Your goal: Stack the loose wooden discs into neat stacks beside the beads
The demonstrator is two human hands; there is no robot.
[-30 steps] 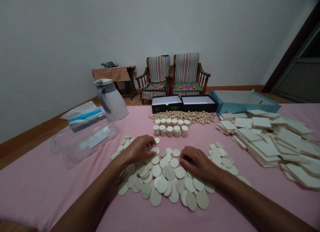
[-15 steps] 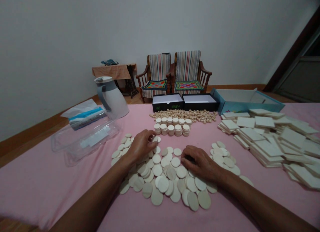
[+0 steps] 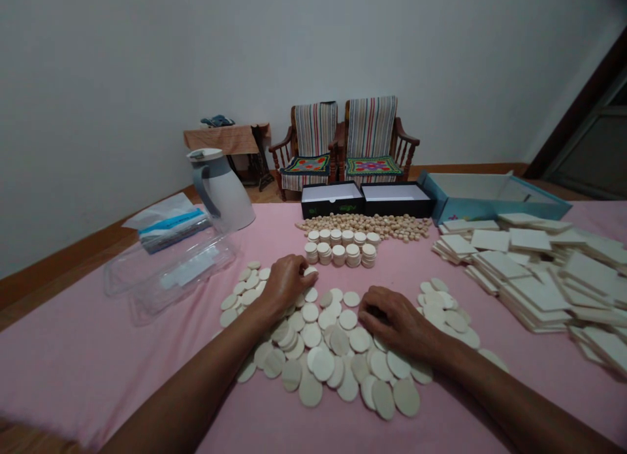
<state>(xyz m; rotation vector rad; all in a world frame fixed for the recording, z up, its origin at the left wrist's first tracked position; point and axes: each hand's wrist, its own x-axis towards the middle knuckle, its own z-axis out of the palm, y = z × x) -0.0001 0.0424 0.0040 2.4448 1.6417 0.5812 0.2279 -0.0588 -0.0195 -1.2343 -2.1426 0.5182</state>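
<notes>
Loose round wooden discs point(image 3: 323, 362) lie spread over the pink cloth in front of me. At the far left of this spread, my left hand point(image 3: 289, 281) is closed, thumb and fingers pinching at a pale wooden disc point(image 3: 310, 271). My right hand point(image 3: 392, 315) rests on the discs at the right, its fingers curled inward; whatever may be inside them is hidden. Just beyond my left hand stand two rows of short disc stacks point(image 3: 338, 254).
Small wooden pieces point(image 3: 362, 224) lie heaped behind the stacks, before two black boxes point(image 3: 333, 209). A blue box point(image 3: 455, 209) and piled square wooden tiles point(image 3: 533, 291) occupy the right. At left are a jug point(image 3: 230, 196), a tissue pack point(image 3: 171, 227) and clear plastic trays point(image 3: 147, 277).
The view has shifted slightly. My left fingers have closed in around the disc at their tips. My right hand stays in about the same place on the discs.
</notes>
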